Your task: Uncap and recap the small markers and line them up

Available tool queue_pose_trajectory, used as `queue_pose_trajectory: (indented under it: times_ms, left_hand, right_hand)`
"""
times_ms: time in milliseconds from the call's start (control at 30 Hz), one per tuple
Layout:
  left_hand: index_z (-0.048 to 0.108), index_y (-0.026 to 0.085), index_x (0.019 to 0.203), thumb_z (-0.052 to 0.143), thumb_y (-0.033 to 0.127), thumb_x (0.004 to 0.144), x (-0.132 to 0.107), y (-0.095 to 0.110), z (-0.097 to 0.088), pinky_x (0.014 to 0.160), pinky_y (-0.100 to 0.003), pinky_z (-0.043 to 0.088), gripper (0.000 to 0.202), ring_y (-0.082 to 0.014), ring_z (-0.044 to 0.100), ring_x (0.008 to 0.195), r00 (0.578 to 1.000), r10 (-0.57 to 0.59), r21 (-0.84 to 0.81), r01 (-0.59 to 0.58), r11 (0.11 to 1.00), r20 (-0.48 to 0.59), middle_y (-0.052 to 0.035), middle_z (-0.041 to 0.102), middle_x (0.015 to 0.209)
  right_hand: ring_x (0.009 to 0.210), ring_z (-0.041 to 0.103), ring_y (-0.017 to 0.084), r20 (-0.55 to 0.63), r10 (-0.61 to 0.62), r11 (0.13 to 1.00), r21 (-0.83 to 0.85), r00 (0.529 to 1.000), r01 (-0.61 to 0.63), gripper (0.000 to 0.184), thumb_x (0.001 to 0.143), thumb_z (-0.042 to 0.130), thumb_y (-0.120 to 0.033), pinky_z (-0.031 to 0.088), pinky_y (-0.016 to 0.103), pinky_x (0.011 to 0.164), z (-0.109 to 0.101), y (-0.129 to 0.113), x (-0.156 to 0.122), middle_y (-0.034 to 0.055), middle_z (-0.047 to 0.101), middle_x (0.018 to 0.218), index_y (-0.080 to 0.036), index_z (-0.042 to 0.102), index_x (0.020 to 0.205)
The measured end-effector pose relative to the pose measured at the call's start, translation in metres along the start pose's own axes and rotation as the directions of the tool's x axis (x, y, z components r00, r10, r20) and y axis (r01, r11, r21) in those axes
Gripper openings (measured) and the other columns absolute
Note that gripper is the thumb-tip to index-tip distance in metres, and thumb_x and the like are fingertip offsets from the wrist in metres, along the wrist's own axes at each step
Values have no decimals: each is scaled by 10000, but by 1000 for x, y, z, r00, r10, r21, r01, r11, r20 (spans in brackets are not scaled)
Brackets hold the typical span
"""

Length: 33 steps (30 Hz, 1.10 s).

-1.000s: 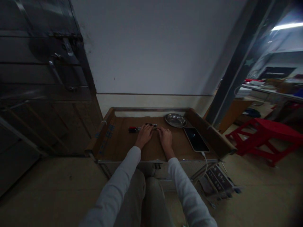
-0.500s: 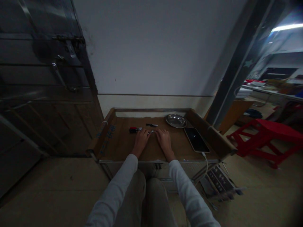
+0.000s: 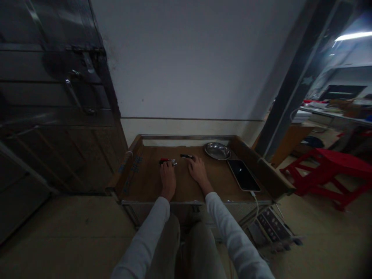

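My left hand rests on the brown board, fingers curled down over a small group of pens. A red pen shows just beyond its fingertips, and the silvery end of a dark pen sticks out on the right. My fingers hide most of that dark pen. My right hand reaches to a slim black pen with a pale stripe, its thumb and fingertips closed at the pen's right end. Bare board separates the two hands.
A round shallow metal dish lies at the back right. In front of it is a phone with a white cable over the front edge. Raised side walls border the table. A red stool stands to the right.
My hands have moved apart from the small silvery piece between them. The left went to the pens on the left; the right went back to the black pen. The view shifted slightly.
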State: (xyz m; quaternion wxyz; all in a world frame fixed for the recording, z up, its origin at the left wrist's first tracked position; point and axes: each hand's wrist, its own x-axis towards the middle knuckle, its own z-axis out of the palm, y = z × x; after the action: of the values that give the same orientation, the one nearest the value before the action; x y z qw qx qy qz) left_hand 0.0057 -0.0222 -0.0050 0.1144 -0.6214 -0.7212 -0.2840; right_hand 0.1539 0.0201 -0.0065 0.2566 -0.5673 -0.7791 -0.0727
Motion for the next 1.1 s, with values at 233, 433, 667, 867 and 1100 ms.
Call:
queue_pose_trajectory:
  times_ms: [233,433,667,867,1100]
  left_hand:
    - [522,69,1071,340,43,859,-1,1,8,844,-337,442,281,-212,531,937,999,32,-8,-32,999,32,-153,538,1034]
    - [521,90,1112,374,104,859,4,15,9,868,-396,433,293,-252,512,1032,988,140,-18,-139,990,59,-173,523,1127]
    - [558,130,1058,383,184,893,21,30,23,882,-423,405,247,-264,489,1034,962,250,5,-252,968,113,-141,557,1090]
    - [566,125,1054,364,146,898,34,36,34,863,-406,403,256,-254,482,1035,943,297,15,-302,953,152,-140,557,1108]
    - [570,137,1034,365,134,901,35,35,36,846,-378,401,244,-237,496,1006,917,363,1,-368,930,166,-109,581,1061]
  right_hand:
    - [1128,407,241,39,27,999,-29,999,-26,351,886,400,-235,340,370,917,3,-2,15,91,436,1308,-284,565,1192]
    - [1042,435,232,41,39,999,-34,998,-38,330,855,423,-180,336,346,883,-2,4,11,101,513,1167,-243,596,1129]
    - [1001,449,223,13,152,985,-88,988,-150,322,878,403,-198,329,327,847,1,7,13,112,521,1119,-225,572,1150]
    - [984,454,221,29,187,978,-104,982,-183,247,894,404,-248,320,311,829,4,11,12,107,551,1054,-186,587,1047]
    - [957,471,216,57,167,986,-14,984,-167,224,899,415,-250,315,299,812,8,17,12,97,572,1021,-182,603,1000]
